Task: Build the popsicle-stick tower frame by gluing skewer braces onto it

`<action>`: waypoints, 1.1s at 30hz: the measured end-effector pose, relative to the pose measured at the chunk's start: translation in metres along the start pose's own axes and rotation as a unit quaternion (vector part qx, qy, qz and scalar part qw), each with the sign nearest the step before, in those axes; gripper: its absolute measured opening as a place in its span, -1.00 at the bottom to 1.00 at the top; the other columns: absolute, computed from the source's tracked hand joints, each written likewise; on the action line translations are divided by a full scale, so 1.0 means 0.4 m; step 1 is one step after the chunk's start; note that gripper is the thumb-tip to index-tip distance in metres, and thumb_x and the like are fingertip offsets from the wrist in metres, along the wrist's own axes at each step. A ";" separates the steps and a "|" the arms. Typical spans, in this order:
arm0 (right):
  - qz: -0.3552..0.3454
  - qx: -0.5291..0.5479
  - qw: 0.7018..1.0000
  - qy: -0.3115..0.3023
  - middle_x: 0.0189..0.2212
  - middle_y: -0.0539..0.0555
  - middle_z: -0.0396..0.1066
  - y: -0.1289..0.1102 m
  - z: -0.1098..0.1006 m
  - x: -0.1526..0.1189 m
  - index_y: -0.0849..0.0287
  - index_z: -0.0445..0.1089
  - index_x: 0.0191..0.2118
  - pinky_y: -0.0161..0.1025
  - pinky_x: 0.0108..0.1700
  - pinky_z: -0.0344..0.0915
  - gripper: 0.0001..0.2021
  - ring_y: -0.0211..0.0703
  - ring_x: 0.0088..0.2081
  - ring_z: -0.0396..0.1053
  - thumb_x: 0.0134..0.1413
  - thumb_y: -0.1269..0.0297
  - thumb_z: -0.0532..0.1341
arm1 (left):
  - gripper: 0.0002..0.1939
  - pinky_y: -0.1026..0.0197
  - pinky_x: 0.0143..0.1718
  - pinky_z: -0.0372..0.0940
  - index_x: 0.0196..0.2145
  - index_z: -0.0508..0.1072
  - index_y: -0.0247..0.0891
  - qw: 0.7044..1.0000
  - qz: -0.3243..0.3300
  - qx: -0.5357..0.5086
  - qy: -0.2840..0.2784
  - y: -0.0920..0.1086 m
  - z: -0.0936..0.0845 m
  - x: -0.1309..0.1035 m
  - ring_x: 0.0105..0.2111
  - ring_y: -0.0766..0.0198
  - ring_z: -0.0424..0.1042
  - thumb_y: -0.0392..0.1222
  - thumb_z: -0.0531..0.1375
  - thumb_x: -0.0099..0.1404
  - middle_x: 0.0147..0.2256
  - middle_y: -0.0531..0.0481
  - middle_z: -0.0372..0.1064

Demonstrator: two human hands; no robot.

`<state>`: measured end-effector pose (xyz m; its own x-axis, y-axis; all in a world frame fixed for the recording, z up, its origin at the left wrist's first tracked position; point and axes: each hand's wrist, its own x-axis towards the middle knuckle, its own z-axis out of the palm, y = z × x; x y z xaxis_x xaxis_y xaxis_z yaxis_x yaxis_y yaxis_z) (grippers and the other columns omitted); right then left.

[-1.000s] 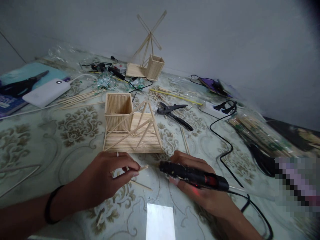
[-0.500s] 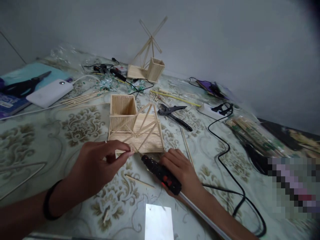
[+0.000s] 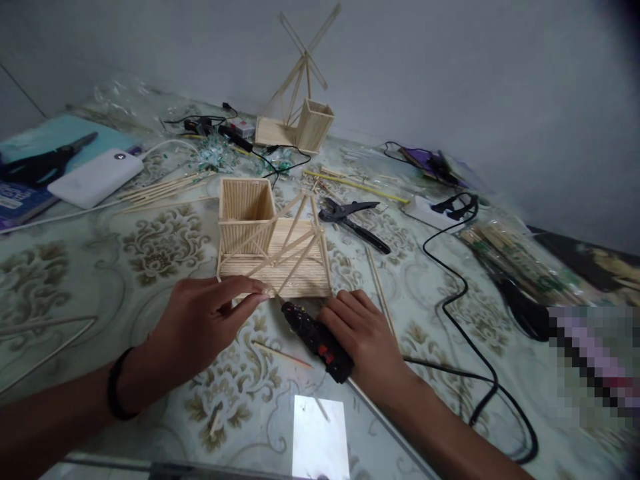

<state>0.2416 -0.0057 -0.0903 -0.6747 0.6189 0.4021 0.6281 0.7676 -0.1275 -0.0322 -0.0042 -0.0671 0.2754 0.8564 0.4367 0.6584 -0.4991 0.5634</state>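
My right hand (image 3: 363,333) is wrapped around a black glue gun (image 3: 316,340) with a red trigger area. Its nozzle points up and left, close to my left fingertips. My left hand (image 3: 207,319) is closed in a pinch at the front edge of a wooden stick model (image 3: 305,283); a small pale bit shows at the fingertips, too small to name. The model has a flat slatted base, an open square box (image 3: 246,213) at its back left, and slanting sticks forming a frame on the right. A loose stick (image 3: 283,354) lies in front of it.
Behind stands a similar model with crossed blades (image 3: 306,60). Pliers (image 3: 355,223) lie right of the work, near a power strip (image 3: 433,215) and a black cable (image 3: 453,267). At left are scissors (image 3: 45,163), a white power bank (image 3: 97,177) and several sticks (image 3: 165,190).
The view has shifted a little, so the model and the things behind sit higher in the picture. Both hands keep nearly the same place at the model, the nozzle still near the left fingertips.
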 end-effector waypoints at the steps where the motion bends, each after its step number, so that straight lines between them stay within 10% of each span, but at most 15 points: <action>1: 0.001 0.001 1.000 0.000 -0.44 0.09 0.38 0.000 0.000 0.000 0.13 0.40 -0.31 -0.06 -0.23 0.11 -0.82 -0.02 -0.35 0.22 0.30 0.52 0.19 | -0.88 0.37 -0.41 0.42 -0.16 0.69 -0.12 1.000 0.002 0.000 0.000 0.000 0.001 -0.001 -0.52 0.36 0.61 -0.18 0.31 0.53 -0.27 0.10 0.76; 20: 0.009 -0.023 0.999 0.022 -0.47 0.06 0.42 0.004 -0.002 0.007 0.16 0.43 -0.38 -0.11 -0.24 0.09 -0.75 -0.05 -0.38 0.21 0.37 0.47 0.16 | -0.84 0.36 -0.13 0.57 -0.16 0.67 -0.21 0.996 0.089 -0.014 -0.004 0.001 0.036 -0.008 -0.19 0.29 0.74 -0.36 0.27 0.51 -0.16 -0.02 0.76; 33: 0.019 0.029 0.999 0.009 -0.35 0.12 0.50 0.015 -0.007 -0.004 0.18 0.44 -0.27 -0.09 -0.17 0.18 -0.86 -0.03 -0.31 0.30 0.37 0.44 0.19 | -0.83 0.43 -0.50 0.27 -0.17 0.74 -0.14 0.999 -0.052 -0.008 -0.001 0.015 0.040 -0.013 -0.67 0.48 0.43 -0.30 0.33 0.39 -0.65 0.27 0.48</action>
<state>0.2474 -0.0025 -0.0891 -0.6435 0.6453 0.4118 0.6298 0.7521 -0.1944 -0.0184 -0.0094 -0.0772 0.2067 0.9042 0.3736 0.6729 -0.4086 0.6167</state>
